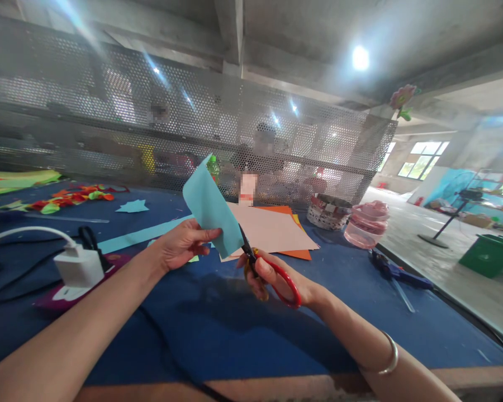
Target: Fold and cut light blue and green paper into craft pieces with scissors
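Observation:
My left hand [188, 243] pinches a curled sheet of light blue paper [212, 206] by its lower left part, above the blue tabletop [184, 329]. Red-handled scissors [287, 285] are in my right hand [266, 273], with fingers through the loops. Their dark blades meet the lower right edge of the blue paper; whether they are apart there I cannot make out. Behind the hands lies a stack of pale pink sheets [272, 229] over orange paper [302, 254]. A blue paper strip [146, 233] and a blue star-shaped cutout [133, 206] rest to the left.
A white charger [77, 268] sits in a purple power strip [52, 297] at left, with cables trailing over the table. Colourful cut pieces [75, 196] lie farther back. To the right are a round container [327, 211], a pink jar [366, 223] and a blue glue gun [402, 274].

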{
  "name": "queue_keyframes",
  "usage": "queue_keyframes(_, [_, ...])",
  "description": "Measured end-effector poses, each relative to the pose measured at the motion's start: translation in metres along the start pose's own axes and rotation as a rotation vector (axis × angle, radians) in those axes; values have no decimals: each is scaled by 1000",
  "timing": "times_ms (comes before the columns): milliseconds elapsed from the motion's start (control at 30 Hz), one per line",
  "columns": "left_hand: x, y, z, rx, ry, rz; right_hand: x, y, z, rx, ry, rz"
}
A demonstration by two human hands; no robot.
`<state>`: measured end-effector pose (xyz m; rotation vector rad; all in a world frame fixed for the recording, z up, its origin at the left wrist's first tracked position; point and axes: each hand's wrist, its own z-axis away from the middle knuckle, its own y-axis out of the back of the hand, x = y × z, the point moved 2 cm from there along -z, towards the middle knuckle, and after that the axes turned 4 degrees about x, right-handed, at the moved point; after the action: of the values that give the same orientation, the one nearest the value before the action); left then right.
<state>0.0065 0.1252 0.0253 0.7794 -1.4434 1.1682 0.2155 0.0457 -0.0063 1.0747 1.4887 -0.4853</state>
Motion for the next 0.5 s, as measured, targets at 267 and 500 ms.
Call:
queue_keyframes(267, [1,-6,2,5,8,90,-7,-2,0,-26,35,12])
queue_keyframes(500, [-3,-7,0,-70,-48,140,-13,-6,1,-71,41,-70])
